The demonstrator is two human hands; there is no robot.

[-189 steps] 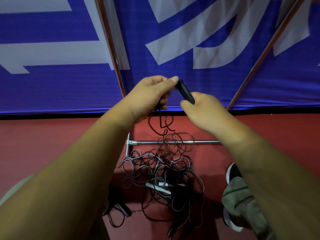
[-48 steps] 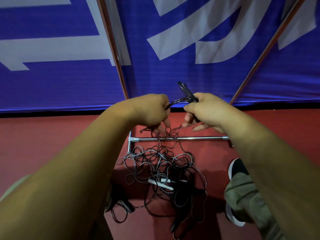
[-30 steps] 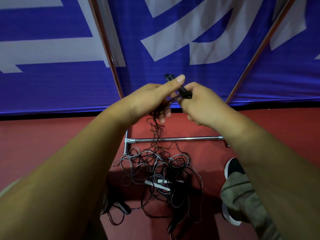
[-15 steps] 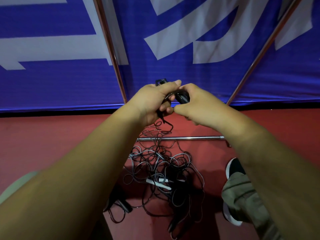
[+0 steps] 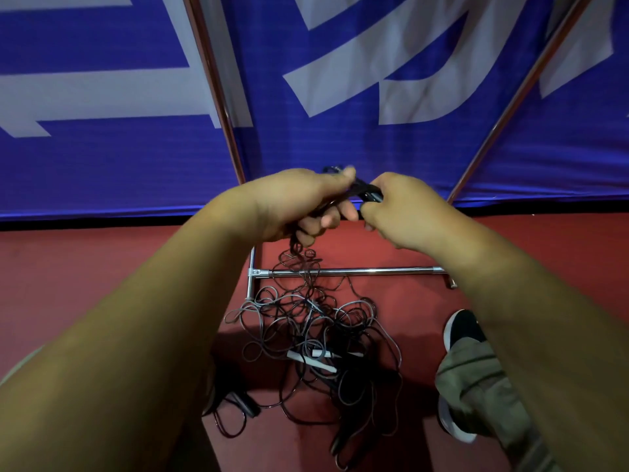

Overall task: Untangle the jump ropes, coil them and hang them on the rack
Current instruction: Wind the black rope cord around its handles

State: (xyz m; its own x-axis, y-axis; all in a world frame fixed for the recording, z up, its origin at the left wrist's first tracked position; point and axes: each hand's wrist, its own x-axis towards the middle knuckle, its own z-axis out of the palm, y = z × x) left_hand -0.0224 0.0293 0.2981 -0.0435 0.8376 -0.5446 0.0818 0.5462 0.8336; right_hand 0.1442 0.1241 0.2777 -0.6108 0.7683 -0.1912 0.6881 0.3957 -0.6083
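**Slack control, mid-pull**

Left grip (image 5: 299, 202) is clenched round a gathered cord (image 5: 299, 257), thumb pressed on top. Right grip (image 5: 405, 209), touching it, grasps a black handle (image 5: 369, 195). We judge that one rope is being drawn free for coiling. The cord drops to the tangle (image 5: 316, 335) on the red floor (image 5: 102, 267). We would feed slack slowly, lift snagged loops instead of yanking, and lay even turns. Beyond are the rack bar (image 5: 374, 271) and the blue banner (image 5: 340, 148).

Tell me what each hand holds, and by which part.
Right hand grips a black rope handle. Left hand pinches the cord beside that handle, the rest hanging toward the pile.
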